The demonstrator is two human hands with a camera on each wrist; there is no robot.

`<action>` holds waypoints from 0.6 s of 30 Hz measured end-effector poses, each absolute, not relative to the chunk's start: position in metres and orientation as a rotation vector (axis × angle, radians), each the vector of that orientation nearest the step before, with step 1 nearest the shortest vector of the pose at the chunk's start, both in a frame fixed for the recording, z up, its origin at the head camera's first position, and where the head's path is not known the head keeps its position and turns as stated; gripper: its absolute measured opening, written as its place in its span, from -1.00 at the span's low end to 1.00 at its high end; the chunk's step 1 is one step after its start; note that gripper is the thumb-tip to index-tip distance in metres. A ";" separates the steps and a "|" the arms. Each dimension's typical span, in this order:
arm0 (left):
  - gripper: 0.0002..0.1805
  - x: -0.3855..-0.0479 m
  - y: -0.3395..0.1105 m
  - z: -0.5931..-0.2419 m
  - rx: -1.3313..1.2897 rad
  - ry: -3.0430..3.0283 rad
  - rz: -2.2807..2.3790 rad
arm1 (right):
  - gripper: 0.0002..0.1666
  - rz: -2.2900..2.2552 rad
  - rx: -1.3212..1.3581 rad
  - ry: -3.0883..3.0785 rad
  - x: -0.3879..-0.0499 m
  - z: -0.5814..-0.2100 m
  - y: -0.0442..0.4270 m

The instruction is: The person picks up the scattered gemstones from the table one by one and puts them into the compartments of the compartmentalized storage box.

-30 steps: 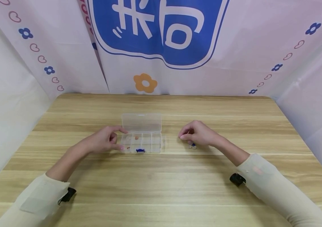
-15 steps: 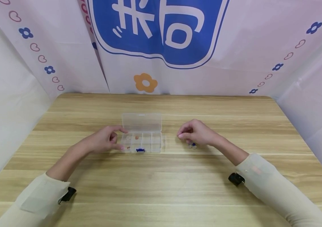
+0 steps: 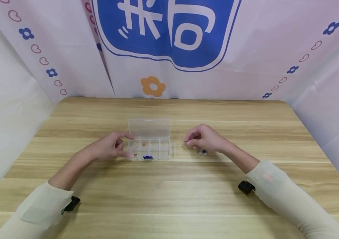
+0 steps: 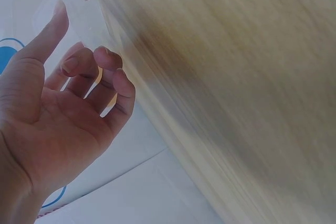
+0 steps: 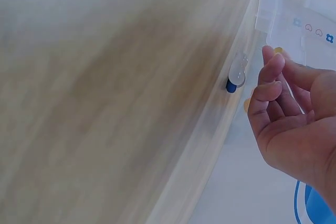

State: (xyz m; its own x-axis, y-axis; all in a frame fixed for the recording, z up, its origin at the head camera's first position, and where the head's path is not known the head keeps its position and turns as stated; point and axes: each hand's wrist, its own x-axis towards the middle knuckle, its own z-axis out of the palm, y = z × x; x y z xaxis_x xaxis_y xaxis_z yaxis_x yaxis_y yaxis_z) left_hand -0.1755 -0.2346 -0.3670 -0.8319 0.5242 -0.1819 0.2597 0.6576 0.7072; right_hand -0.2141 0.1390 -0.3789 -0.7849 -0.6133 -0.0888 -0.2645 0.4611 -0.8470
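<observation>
A clear plastic compartment box (image 3: 159, 149) lies on the table with its lid (image 3: 149, 128) tipped back and a blue latch (image 3: 148, 157) at its front. My left hand (image 3: 109, 146) holds the box's left end, index finger at the back corner and thumb at the front one. Small orange (image 3: 144, 144) and reddish pieces (image 3: 135, 155) sit in its left compartments. Right of the box, my right hand (image 3: 203, 137) pinches a tiny yellow bead-like piece (image 5: 277, 50) between thumb and index finger. Beneath that hand lie several small clear pieces (image 5: 239, 69) and a dark blue one (image 5: 231, 85).
The wood-grain table (image 3: 169, 199) reaches back to a printed curtain (image 3: 247, 49) with a blue sign and flower shapes. White cloth walls stand at both sides. A black wrist camera (image 3: 71, 205) sits on the left sleeve, another (image 3: 246, 187) on the right.
My right hand has shifted slightly left towards the box, away from the small clear and blue pieces. The left hand and box have stayed put.
</observation>
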 end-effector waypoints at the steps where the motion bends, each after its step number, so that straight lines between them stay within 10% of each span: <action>1: -0.36 -0.176 -0.235 -0.367 0.621 2.507 0.983 | -0.90 -1.251 -0.743 2.333 -0.214 -0.379 0.138; 18: -0.34 -0.177 -0.234 -0.366 0.604 2.503 0.979 | -0.93 -1.278 -0.788 2.334 -0.214 -0.375 0.130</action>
State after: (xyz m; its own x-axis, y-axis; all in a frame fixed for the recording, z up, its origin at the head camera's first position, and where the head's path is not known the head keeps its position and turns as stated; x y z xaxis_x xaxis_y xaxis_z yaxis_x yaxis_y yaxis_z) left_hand -0.1768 -0.2344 -0.3658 -0.8337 0.5176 -0.1924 0.2497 0.6641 0.7047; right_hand -0.2141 0.1295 -0.3753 -0.7777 -0.6268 -0.0485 -0.2969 0.4341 -0.8505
